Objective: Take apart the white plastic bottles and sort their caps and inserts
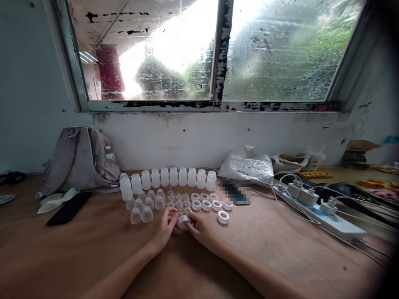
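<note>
Close together at the middle of the tabletop are my two hands. My right hand (201,227) is closed around a white bottle collar ring (183,219), which it holds tilted just above the wood. Against the ring's left side, my left hand (165,226) pinches a clear bottle nipple, mostly hidden by the fingers. Just beyond the hands stand several clear nipples (178,204) in short rows. More white collar rings (206,205) lie to the right. Clear dome caps (147,214) are grouped on the left. Behind everything, frosted baby bottles (173,177) form a long row.
A black phone (69,209) and a grey backpack (82,158) are at the left. On the right lie a pixelated dark object (237,193), a silver padded bag (247,164) and a white power strip (324,214) with plugs and loose cables. A wall with a window (218,62) closes off the back.
</note>
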`<move>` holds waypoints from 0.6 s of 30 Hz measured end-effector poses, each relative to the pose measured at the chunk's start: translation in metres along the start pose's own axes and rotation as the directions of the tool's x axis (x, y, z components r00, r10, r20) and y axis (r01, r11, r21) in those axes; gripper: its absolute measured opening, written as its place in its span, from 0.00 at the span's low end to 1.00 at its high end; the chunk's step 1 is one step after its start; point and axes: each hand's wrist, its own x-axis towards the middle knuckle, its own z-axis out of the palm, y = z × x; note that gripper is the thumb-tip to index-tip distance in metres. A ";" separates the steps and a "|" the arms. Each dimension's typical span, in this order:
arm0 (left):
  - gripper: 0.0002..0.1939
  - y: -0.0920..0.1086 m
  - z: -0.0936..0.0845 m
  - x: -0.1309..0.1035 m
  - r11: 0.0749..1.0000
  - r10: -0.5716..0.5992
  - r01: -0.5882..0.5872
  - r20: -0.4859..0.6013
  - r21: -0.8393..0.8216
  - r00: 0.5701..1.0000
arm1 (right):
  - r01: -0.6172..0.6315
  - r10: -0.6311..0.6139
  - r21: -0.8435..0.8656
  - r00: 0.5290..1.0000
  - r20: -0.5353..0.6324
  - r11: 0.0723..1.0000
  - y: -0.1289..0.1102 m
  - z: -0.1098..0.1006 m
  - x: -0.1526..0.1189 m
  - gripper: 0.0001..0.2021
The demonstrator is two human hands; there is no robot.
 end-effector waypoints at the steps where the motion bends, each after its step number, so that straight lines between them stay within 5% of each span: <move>1: 0.17 0.003 0.000 -0.002 0.999 0.014 -0.013 -0.011 0.030 1.000 | -0.011 0.012 0.025 1.000 -0.019 1.000 0.001 0.000 0.000 0.06; 7: 0.12 0.024 0.005 -0.015 0.931 0.234 -0.249 0.087 0.267 0.968 | -0.044 0.059 0.157 0.993 -0.097 0.987 0.003 -0.003 0.001 0.05; 18: 0.08 0.022 0.009 -0.019 0.969 0.131 -0.156 0.137 0.193 0.982 | -0.056 0.068 0.203 0.997 -0.048 0.978 0.003 0.001 0.004 0.05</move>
